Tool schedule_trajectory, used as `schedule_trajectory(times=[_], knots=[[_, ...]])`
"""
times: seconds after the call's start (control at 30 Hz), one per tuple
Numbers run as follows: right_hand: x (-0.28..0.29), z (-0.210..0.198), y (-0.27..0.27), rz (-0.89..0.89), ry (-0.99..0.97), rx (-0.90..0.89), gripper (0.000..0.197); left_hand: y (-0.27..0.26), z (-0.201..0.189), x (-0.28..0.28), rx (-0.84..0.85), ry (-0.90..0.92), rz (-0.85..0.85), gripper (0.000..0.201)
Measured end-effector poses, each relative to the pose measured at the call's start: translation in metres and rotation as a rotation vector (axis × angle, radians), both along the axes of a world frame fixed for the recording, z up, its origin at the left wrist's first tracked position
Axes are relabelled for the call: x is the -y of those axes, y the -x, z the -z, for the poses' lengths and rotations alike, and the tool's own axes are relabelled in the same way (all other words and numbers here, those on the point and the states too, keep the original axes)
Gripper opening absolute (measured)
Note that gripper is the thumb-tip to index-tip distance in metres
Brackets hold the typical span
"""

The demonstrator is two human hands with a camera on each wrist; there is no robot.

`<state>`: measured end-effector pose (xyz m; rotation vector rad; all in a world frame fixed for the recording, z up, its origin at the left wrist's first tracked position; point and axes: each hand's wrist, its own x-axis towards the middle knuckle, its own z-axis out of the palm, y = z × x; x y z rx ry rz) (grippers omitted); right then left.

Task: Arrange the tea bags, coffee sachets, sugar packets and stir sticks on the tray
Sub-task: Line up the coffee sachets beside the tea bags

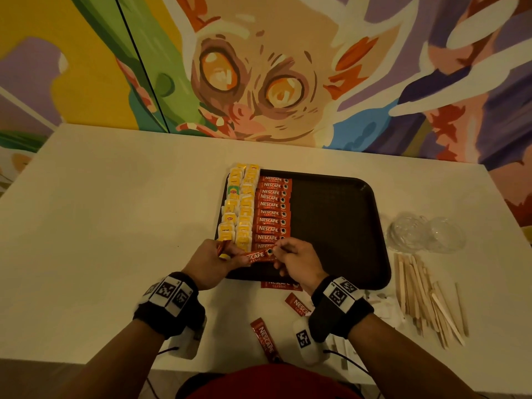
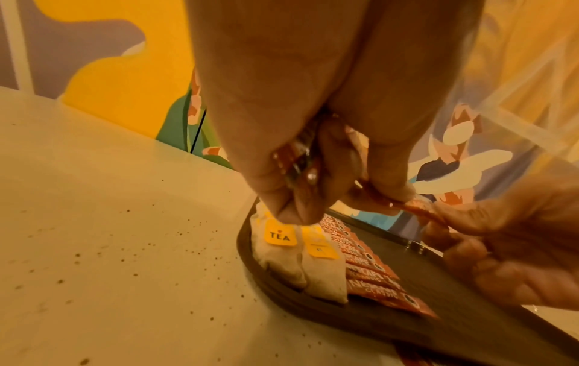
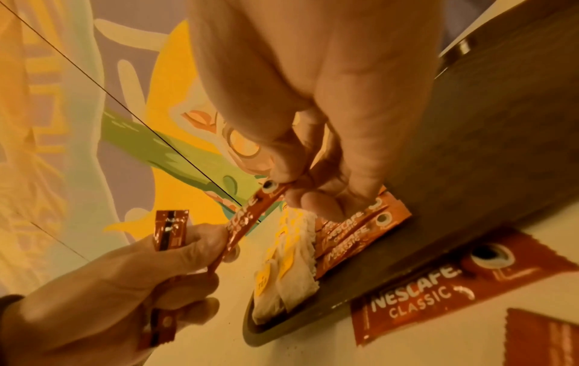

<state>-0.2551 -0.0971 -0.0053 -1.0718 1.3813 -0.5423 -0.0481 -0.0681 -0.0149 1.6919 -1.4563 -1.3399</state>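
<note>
red sachets [image 1: 272, 213], yellow-tagged tea bags [image 1: 240, 208], black tray [image 1: 331, 226]

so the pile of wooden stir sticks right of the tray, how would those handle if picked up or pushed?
The thin flat wooden stir sticks look stiff and light, so probably easy to lift in a bunch. They lie fanned and overlapping on the white table; a push would likely scatter them, not roll them. Flat on the surface, a single one may be fiddly to pinch.

Left hand [image 1: 211, 262] and right hand [image 1: 299, 262] meet, fingers curled, each pinching one sachet end.
</note>
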Motion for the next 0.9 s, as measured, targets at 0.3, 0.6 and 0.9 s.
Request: schedule_trajectory(times=[0.3,0.6,0.9], knots=[[0.003,0.002,0.010,0.046,-0.039,-0.053,0.007,0.002,0.005,0.000,0.003,-0.023,-0.151,0.008],[-0.001,0.016,0.024,0.057,-0.088,-0.182,0.002,0.012,0.019,0.003,0.129,-0.035,-0.183,0.017],[-0.004,0.029,0.033,0.042,-0.171,-0.380,0.004,0.014,0.026,-0.001,0.229,-0.045,-0.090,0.016]])
